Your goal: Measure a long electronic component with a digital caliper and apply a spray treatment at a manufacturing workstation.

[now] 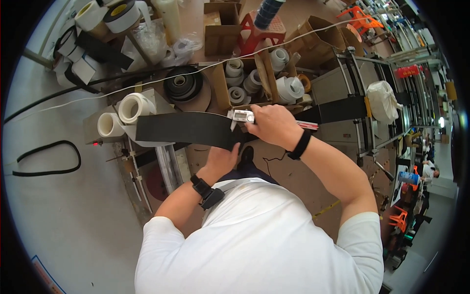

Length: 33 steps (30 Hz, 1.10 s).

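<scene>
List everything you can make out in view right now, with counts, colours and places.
Caliper: 1, white and grey, right hand
Wide strip: 1, black, at left hand
Nearby rolls: 2, white, by strip's left end
Large roll: 1, black, beyond strip
Box of rolls: 1, brown, beyond caliper
Stool: 1, red, top centre
Bag: 1, white, right
Hose loop: 1, black, left
Chairs: several, orange, far right
Wristbands: 2, black, both wrists
Left hand: 1, bare, below strip
Right hand: 1, bare, centre

Black strip [183, 128] and caliper [242, 116].
The strip, broad and matte, extends sideways, slightly bowed; the pale caliper, display upward, has its jaws at the strip's right portion.
</scene>
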Motion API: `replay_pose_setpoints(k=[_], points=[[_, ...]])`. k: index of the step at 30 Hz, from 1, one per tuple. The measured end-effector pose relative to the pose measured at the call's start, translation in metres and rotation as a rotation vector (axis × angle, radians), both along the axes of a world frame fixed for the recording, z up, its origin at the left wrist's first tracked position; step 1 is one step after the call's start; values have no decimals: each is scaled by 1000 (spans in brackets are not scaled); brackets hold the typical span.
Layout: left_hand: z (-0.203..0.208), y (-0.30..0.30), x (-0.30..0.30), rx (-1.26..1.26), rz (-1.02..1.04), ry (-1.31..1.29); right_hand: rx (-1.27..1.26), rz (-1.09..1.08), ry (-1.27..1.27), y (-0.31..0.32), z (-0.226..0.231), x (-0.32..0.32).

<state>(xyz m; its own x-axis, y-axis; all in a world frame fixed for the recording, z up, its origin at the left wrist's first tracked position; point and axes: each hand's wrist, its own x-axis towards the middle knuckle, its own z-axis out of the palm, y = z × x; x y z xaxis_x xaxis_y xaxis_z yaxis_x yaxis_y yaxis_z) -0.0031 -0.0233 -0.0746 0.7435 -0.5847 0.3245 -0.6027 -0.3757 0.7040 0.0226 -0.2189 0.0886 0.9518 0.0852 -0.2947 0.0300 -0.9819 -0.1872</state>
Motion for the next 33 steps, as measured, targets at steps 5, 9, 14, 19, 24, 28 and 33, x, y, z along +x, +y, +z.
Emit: replay_pose_setpoints(k=[5,9,14,19,24,28,33], points=[[27,13,27,-37,-1,7,184,-360,-373,-37,-33,-1],[74,42,59,-182,434,308,345,-523,-430,-72,-33,-44],[92,74,90,-279,468,393,303,-806,-377,-130,-92,-137],[101,69,88,-301,468,425,263,-916,-393,-135,-121,-202],[83,45,71,-349,418,577,242,-965,-425,-162,-133,-221],[32,26,55,-292,403,782,168,-652,-650,-197,-161,-216],[-32,18,36,-259,517,999,181,-565,-569,-234,-198,-198]])
